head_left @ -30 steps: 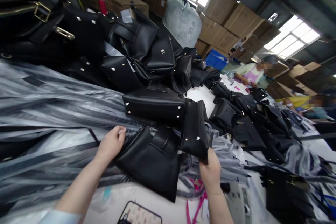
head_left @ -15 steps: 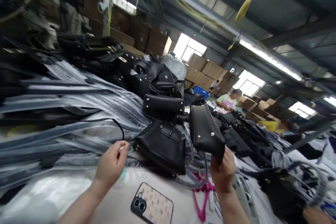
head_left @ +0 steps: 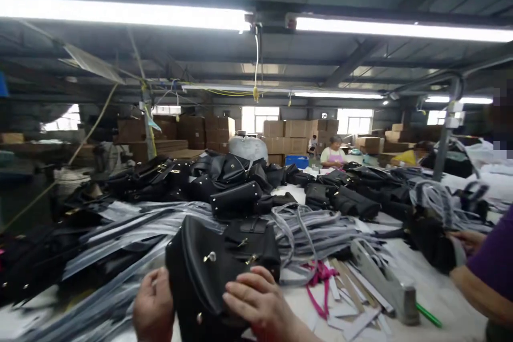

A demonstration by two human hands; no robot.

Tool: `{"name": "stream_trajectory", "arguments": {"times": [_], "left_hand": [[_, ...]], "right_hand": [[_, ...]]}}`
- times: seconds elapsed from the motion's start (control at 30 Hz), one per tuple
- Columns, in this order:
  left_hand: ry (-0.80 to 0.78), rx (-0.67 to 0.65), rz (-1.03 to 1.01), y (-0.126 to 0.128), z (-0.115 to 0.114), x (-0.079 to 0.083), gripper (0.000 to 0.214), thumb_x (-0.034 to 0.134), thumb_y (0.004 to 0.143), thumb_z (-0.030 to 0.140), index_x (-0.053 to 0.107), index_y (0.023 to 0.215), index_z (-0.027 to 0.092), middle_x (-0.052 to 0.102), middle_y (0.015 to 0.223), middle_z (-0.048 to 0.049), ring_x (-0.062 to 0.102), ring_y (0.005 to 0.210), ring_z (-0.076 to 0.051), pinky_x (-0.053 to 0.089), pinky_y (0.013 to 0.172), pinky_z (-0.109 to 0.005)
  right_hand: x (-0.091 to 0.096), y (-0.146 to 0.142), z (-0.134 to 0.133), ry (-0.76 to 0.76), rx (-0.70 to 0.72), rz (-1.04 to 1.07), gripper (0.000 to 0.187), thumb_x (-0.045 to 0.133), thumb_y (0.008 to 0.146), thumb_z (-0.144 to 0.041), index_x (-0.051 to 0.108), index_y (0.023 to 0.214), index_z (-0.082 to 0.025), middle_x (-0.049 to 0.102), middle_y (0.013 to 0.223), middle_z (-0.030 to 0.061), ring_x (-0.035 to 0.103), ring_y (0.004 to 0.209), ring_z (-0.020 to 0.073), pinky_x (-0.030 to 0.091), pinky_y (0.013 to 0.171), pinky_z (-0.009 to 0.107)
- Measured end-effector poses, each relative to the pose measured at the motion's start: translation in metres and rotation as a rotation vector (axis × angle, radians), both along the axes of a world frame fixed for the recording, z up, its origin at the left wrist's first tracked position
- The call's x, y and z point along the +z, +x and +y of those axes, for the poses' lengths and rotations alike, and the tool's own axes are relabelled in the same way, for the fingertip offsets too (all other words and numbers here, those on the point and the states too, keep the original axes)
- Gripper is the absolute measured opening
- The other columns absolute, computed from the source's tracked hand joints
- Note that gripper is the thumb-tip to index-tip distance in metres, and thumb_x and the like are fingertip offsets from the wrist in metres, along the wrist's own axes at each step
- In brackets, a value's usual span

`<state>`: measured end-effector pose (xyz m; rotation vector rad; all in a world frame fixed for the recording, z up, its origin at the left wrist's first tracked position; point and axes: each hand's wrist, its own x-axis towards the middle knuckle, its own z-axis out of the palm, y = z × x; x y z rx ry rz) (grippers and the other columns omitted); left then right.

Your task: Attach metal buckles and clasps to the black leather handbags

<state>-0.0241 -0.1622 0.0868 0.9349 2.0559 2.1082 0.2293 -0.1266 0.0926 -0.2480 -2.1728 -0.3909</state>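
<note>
A black handbag (head_left: 196, 272) with small metal fittings stands tilted in front of me. My left hand (head_left: 154, 302) is closed at the bag's left edge, with its fingertips partly hidden. Over the right side lies my right hand (head_left: 260, 299), its fingers bent across the front of the bag and its thumb out of sight. Just behind, a second black handbag (head_left: 256, 243) with metal clasps rests on the table. Grey-wrapped straps (head_left: 132, 251) spread out on the left, and more wrapped straps (head_left: 320, 227) lie to the right.
Black bags (head_left: 236, 197) are heaped across the table's far part. At the right are a pink ribbon (head_left: 320, 275), paper strips (head_left: 356, 299), a grey metal stapler-like tool (head_left: 387, 278) and a green pen-like stick (head_left: 428, 314). A co-worker's arm (head_left: 473, 272) reaches toward another bag (head_left: 428, 235).
My view has levelled. The handbag my right hand held up is now low in front of me, turned to show its clasp side, and my left hand has come onto its edge.
</note>
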Motion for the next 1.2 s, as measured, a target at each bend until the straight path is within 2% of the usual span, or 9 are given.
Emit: {"name": "stream_trajectory", "arguments": {"times": [0.1,0.17,0.3,0.43,0.6,0.73,0.87,1.07,1.2], "left_hand": [[-0.210,0.102,0.051,-0.003,0.002,-0.024,0.029,0.046,0.075,0.048,0.056,0.069,0.021,0.061,0.057,-0.0034,0.058,0.057,-0.023,0.043,0.051,-0.030],[-0.294,0.063,0.151,-0.002,0.002,-0.043,0.028,0.045,0.075,0.046,0.054,0.063,0.022,0.060,0.054,-0.0046,0.058,0.055,-0.024,0.042,0.051,-0.030],[-0.341,-0.016,0.214,0.001,-0.003,-0.072,0.030,0.044,0.079,0.048,0.054,0.066,0.022,0.065,0.061,-0.0055,0.061,0.060,-0.023,0.045,0.056,-0.029],[-0.373,-0.047,0.198,-0.007,-0.007,-0.092,0.031,0.041,0.084,0.047,0.053,0.070,0.022,0.065,0.069,-0.0049,0.062,0.068,-0.021,0.045,0.063,-0.028],[-0.390,-0.116,0.174,-0.017,-0.008,-0.109,0.031,0.041,0.086,0.046,0.052,0.071,0.021,0.061,0.065,-0.0018,0.059,0.062,-0.018,0.044,0.062,-0.026],[-0.379,-0.202,0.147,-0.013,-0.016,-0.113,0.033,0.040,0.089,0.046,0.053,0.073,0.021,0.061,0.064,-0.0015,0.060,0.061,-0.017,0.045,0.061,-0.025],[-0.385,-0.271,0.130,-0.009,-0.032,-0.116,0.032,0.041,0.090,0.045,0.054,0.074,0.020,0.064,0.066,-0.0017,0.061,0.060,-0.015,0.046,0.062,-0.024],[-0.432,-0.315,0.162,-0.006,-0.040,-0.126,0.032,0.044,0.089,0.045,0.056,0.074,0.019,0.066,0.067,-0.0021,0.061,0.060,-0.016,0.044,0.058,-0.024],[-0.418,-0.312,0.126,-0.003,-0.030,-0.125,0.031,0.044,0.089,0.045,0.057,0.078,0.019,0.066,0.067,-0.0017,0.062,0.060,-0.015,0.044,0.056,-0.023]], "right_hand": [[-0.056,0.000,0.023,-0.411,0.022,-0.061,0.035,0.054,0.086,-0.015,0.066,0.115,-0.030,0.070,0.118,-0.0017,0.061,0.111,0.0163,0.045,0.100,0.034],[-0.092,0.003,0.042,-0.628,-0.010,-0.080,0.040,0.055,0.079,-0.011,0.069,0.112,-0.028,0.070,0.117,0.0026,0.060,0.114,0.0213,0.044,0.101,0.043],[-0.131,0.006,0.061,-0.793,-0.059,-0.061,0.056,0.055,0.069,-0.008,0.063,0.123,-0.022,0.062,0.130,0.0110,0.052,0.126,0.0272,0.038,0.107,0.051],[-0.128,-0.001,0.063,-0.803,-0.066,-0.123,0.066,0.057,0.063,-0.008,0.059,0.128,-0.021,0.056,0.136,0.0119,0.048,0.130,0.0289,0.034,0.110,0.054],[-0.121,-0.005,0.067,-0.857,-0.048,-0.118,0.068,0.040,0.065,0.001,0.060,0.126,-0.021,0.058,0.134,0.0091,0.047,0.131,0.0223,0.035,0.110,0.052],[-0.125,0.003,0.058,-0.883,-0.121,0.082,0.060,0.036,0.067,-0.001,0.065,0.115,-0.021,0.063,0.127,0.0080,0.053,0.125,0.0206,0.036,0.110,0.049],[-0.145,0.020,0.042,-0.886,-0.328,0.316,0.056,0.041,0.070,-0.009,0.057,0.123,-0.015,0.059,0.128,0.0129,0.053,0.122,0.0235,0.039,0.108,0.047],[-0.160,0.028,0.046,-0.937,-0.293,-0.242,0.070,0.066,0.064,-0.028,0.049,0.130,-0.013,0.054,0.131,0.0170,0.049,0.121,0.0326,0.040,0.103,0.050],[-0.155,0.017,0.048,-0.869,-0.346,-0.295,0.046,0.062,0.072,-0.032,0.058,0.114,-0.014,0.061,0.114,0.0150,0.055,0.107,0.0292,0.045,0.094,0.044]]}}
